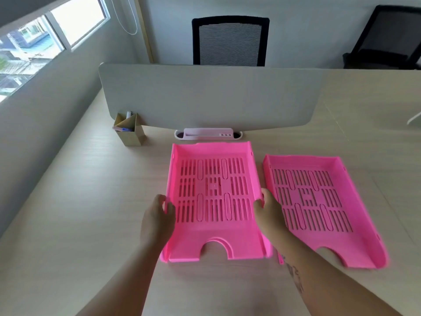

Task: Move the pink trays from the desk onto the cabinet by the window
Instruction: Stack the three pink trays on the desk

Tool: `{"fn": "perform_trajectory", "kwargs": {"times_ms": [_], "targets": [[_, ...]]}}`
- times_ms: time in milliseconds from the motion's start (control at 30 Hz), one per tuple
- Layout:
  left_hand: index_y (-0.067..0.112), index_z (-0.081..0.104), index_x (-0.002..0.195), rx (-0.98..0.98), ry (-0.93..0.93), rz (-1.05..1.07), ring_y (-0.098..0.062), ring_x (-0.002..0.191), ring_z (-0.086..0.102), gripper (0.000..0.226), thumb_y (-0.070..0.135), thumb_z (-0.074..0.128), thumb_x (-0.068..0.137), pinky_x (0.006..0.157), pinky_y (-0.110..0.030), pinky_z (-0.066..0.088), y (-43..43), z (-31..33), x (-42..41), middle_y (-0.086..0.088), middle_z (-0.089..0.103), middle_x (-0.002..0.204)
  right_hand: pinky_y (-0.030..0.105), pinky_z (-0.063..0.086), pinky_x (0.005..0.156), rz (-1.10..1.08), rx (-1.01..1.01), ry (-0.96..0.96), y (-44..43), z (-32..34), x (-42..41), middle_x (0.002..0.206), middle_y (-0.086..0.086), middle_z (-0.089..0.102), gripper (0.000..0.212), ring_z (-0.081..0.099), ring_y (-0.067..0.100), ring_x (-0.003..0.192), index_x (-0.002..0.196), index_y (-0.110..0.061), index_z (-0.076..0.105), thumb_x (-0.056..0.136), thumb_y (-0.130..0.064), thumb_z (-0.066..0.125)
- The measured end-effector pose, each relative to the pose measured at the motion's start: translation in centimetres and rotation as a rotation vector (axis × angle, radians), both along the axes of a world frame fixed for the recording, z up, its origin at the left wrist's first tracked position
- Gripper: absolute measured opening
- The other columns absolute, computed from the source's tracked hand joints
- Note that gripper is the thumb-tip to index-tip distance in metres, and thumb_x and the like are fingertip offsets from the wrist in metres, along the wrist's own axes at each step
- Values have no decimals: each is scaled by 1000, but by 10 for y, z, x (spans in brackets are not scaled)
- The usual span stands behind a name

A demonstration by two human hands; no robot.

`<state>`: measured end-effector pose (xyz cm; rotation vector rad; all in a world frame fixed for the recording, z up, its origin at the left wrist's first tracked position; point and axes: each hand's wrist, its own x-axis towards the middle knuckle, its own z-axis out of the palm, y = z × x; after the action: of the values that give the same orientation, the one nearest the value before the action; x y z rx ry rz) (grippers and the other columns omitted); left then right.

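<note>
Two pink slotted trays lie side by side on the pale wooden desk point(79, 213). The left pink tray point(214, 238) sits in the middle, its notched front edge toward me. My left hand point(157, 215) grips its left wall and my right hand point(270, 213) grips its right wall, fingers curled over the rims. I cannot tell whether this tray is lifted off the desk. The right pink tray point(325, 238) lies flat just to the right, untouched. The cabinet is not in view.
A grey divider panel point(211, 96) stands across the desk behind the trays, with a white cable tray point(208, 134) at its foot. A cardboard pen holder point(129, 131) stands at the left. Behind are two black mesh chairs point(230, 41). The window point(34, 46) is at far left.
</note>
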<state>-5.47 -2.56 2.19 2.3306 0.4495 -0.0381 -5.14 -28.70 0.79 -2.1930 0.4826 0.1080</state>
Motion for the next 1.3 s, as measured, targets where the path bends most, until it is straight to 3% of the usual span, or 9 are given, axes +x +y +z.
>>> {"fn": "perform_trajectory", "kwargs": {"times_ms": [200,467,733,800,900,933,1067,1167,1300], "targets": [[9,52,114,-60,19,-10,-26,78,64,27,26,33,104,58,-35,54,10,-4,3,-4,60,94,13,30,32,10,36,0,8,-3,-3,119,20,64,48,35,6,39,151,-11,31,104,-17,34],[9,53,115,-120,38,-3,-14,69,61,29,28,34,104,50,-26,44,13,-3,7,-4,61,93,25,31,37,-1,-6,16,13,-8,1,65,4,52,46,34,12,41,150,-13,32,105,-22,32],[20,65,104,-347,106,-37,-22,78,68,37,39,34,103,62,-33,52,19,-1,16,-7,73,91,24,31,39,2,12,18,14,-5,0,61,1,42,44,33,12,43,146,-11,35,106,-27,29],[18,66,109,-422,136,-40,-23,80,69,36,38,37,102,64,-35,54,20,0,19,-8,74,94,27,39,44,9,32,48,15,-3,2,69,5,51,45,42,15,48,145,-11,35,105,-32,30],[11,64,115,-516,198,-52,-23,77,70,37,35,39,102,59,-34,55,23,-1,13,-11,73,96,38,58,75,13,59,69,14,-3,-6,118,11,63,56,66,24,88,149,-13,31,101,-43,36],[9,64,115,-548,225,-51,-24,76,70,39,35,37,103,58,-32,56,25,-3,8,-13,73,97,36,58,69,-2,68,95,14,-5,-11,110,8,64,57,65,23,86,147,-11,34,101,-45,36],[7,67,110,-649,296,-47,-29,79,71,47,40,34,103,59,-34,57,31,-6,-3,-19,73,100,23,34,47,-91,112,138,16,-11,-19,58,-6,35,54,38,15,47,104,-8,60,99,-54,31],[6,67,111,-653,295,-34,-31,81,71,50,41,33,102,63,-38,59,33,-10,1,-20,73,101,22,27,45,-125,134,106,21,-8,-9,50,-4,26,49,29,14,42,71,-23,51,99,-56,28],[7,68,109,-634,290,-38,-31,81,72,51,44,33,102,65,-40,60,37,-14,9,-19,74,98,23,24,46,-180,170,97,24,-9,-1,47,-2,24,60,27,13,42,60,-14,45,100,-55,29]]}}
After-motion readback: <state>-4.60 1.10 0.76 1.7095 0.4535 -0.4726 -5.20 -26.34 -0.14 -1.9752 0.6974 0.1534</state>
